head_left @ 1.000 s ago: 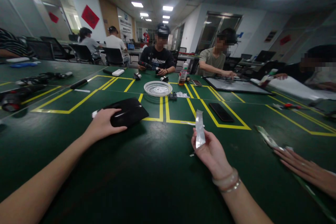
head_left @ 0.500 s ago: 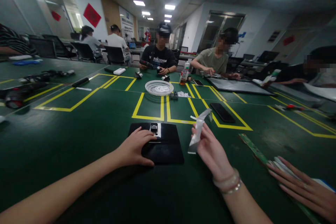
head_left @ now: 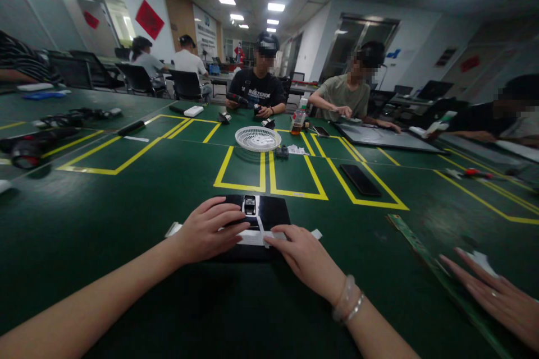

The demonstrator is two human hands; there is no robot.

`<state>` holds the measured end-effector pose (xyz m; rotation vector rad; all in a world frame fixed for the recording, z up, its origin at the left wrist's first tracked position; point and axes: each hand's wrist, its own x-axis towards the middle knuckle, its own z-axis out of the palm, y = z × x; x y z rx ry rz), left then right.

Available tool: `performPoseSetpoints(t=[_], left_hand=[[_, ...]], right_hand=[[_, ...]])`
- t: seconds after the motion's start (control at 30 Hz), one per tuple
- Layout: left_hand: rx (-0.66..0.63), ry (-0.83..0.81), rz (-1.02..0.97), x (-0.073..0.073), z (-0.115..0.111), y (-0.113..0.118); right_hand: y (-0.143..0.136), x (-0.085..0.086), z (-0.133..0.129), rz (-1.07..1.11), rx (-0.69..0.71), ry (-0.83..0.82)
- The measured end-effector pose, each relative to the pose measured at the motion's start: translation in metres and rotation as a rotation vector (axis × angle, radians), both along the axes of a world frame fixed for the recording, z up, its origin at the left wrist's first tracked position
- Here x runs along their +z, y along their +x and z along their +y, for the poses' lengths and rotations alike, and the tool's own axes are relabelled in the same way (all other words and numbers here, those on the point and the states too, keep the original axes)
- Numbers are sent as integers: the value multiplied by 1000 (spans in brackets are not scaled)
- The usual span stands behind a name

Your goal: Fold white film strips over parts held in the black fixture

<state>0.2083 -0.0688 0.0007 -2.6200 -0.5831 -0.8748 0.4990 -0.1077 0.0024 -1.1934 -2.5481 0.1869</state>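
Note:
A black glossy panel [head_left: 273,210] with a small square socket near its far edge lies on the green table in front of me. A whitish strip [head_left: 252,237] runs across it from side to side, its ends sticking out past the panel, and a thin piece of it stands up near the middle. My left hand [head_left: 210,227] rests over the left part of the strip and panel, fingers extended and slightly apart. On the right part of the strip lies my right hand [head_left: 305,252], its fingers reaching to the thin piece and pressing there.
A white basket [head_left: 257,139] and a bottle [head_left: 297,122] stand further back. A black phone [head_left: 360,179] lies right of centre. Another person's hand [head_left: 492,291] is beside a long green circuit board [head_left: 421,249] at the right. People sit across the table.
My right hand has come down and left, bringing the strip from the air onto the panel. My left hand has shifted slightly and now lies over the strip. The other person's hand has moved slightly.

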Motion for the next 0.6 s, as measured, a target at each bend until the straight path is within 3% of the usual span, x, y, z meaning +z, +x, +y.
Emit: performPoseSetpoints(t=[0.23, 0.6], left_hand=[[-38, -276, 251, -8, 3, 12], [-10, -304, 312, -10, 2, 14]], right_hand=[[-7, 1, -7, -84, -34, 85], [-7, 4, -8, -62, -61, 111]])
